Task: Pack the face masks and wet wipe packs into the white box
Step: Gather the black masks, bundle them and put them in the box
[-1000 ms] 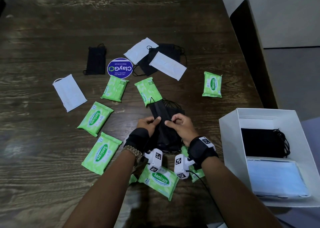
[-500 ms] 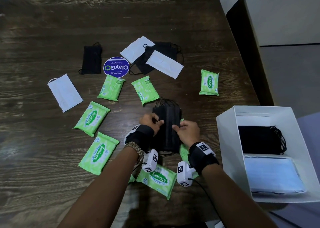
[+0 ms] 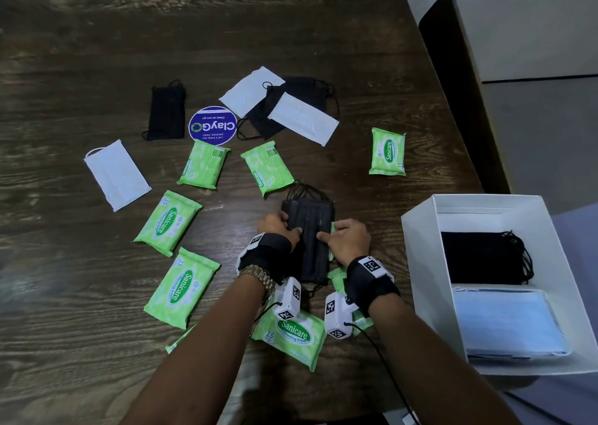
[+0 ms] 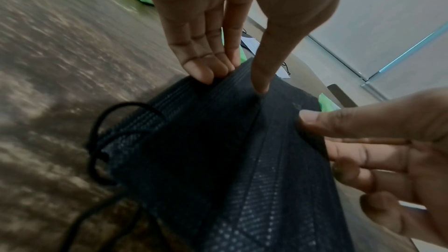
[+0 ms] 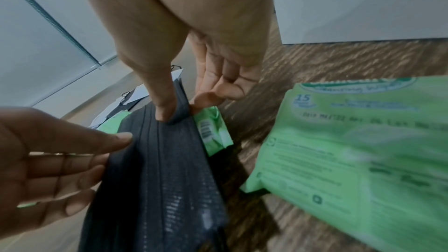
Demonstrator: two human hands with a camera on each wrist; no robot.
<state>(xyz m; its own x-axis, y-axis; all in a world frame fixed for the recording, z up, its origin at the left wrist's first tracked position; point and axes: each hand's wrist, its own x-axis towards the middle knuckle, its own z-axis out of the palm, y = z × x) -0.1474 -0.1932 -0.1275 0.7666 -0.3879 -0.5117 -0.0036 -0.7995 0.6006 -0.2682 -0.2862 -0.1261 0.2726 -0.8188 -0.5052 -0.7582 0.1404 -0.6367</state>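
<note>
A stack of black face masks (image 3: 312, 224) lies lengthwise on the wooden table in front of me. My left hand (image 3: 291, 225) pinches its left edge, thumb on top (image 4: 234, 81). My right hand (image 3: 326, 232) pinches the right edge the same way (image 5: 184, 110). The white box (image 3: 417, 263) stands open to the right and holds black masks (image 3: 482, 256) and blue masks (image 3: 508, 321). Several green wet wipe packs (image 3: 181, 285) lie around my hands, one (image 3: 288, 334) under my wrists. White masks (image 3: 116, 174) (image 3: 302, 119) and black masks (image 3: 166, 110) lie farther back.
A round blue ClayGo sticker (image 3: 212, 126) sits on the table among the far masks. One wipe pack (image 3: 387, 151) lies alone near the right table edge. A dark chair back (image 3: 459, 85) stands beyond that edge, behind the box.
The black mask stack has turned from tilted to straight and slid slightly right. Both hands have shifted from its near end to its two long sides.
</note>
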